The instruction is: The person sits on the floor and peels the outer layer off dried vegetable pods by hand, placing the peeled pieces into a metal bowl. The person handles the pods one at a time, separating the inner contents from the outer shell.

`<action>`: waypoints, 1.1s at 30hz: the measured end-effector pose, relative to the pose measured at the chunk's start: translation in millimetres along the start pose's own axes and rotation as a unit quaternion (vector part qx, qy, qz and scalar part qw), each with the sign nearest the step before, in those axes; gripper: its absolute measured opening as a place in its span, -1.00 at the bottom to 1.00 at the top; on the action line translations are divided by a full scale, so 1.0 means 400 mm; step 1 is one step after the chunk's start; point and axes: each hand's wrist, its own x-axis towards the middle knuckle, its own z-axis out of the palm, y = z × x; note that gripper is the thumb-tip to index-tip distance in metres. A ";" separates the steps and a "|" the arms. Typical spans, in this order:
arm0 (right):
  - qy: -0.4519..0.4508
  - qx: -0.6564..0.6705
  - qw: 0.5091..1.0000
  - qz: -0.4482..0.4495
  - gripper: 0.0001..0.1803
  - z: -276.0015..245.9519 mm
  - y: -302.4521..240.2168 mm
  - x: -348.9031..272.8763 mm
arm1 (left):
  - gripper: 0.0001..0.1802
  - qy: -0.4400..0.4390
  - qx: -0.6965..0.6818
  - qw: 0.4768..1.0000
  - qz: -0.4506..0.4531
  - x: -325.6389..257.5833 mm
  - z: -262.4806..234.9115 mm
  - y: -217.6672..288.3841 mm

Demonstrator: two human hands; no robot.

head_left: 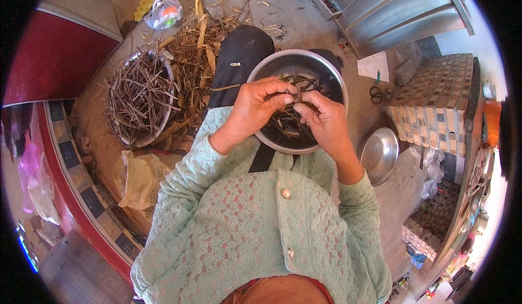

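Concrete floor, littered with dry husks and stalk scraps. Person sits with a steel bowl on the lap, dark stem pieces inside. Both hands meet over the bowl: left hand has fingers pressed together, pinching a thin dark stem; right hand pinches the same stem from the other side, fingertips almost touching the left's. Hands cover the bowl's middle, so most of its contents are hidden. Left of the knee: a round basin heaped with bare twigs, just beside the husk pile. Pale bag near the basin. Right: empty steel dish on the floor, scissors and white paper near a tiled block. Metal cabinet beyond.
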 end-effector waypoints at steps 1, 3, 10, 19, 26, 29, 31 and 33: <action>0.009 0.008 1.000 0.002 -0.88 0.002 0.000 -0.002 | -0.87 0.000 0.006 1.000 0.002 0.000 0.001 -0.004; 0.026 0.027 0.999 0.006 -0.87 0.006 0.001 -0.005 | -0.87 0.006 -0.023 0.999 -0.030 -0.004 0.003 -0.012; 0.015 -0.010 1.000 -0.018 -0.83 -0.001 0.022 -0.008 | -0.92 -0.004 -0.042 0.999 -0.025 -0.009 0.009 -0.029; 0.006 0.031 0.999 0.028 -0.80 -0.005 0.011 -0.011 | -0.88 0.024 -0.023 0.999 -0.019 -0.013 0.007 -0.050; -0.003 0.056 0.998 0.015 -0.83 -0.003 0.012 -0.013 | -0.90 0.006 -0.040 0.999 -0.017 -0.006 0.019 -0.015; -0.002 0.043 0.999 0.016 -0.80 -0.004 0.014 -0.015 | -0.90 -0.010 0.007 0.999 0.030 -0.005 0.012 -0.025; 0.000 0.028 1.000 0.011 -0.78 -0.004 0.016 -0.014 | -0.91 -0.012 0.005 0.999 0.037 -0.005 0.012 -0.021; 0.005 0.013 1.000 0.001 -0.77 -0.001 0.014 -0.014 | -0.93 -0.004 0.021 0.999 0.041 -0.007 0.016 -0.017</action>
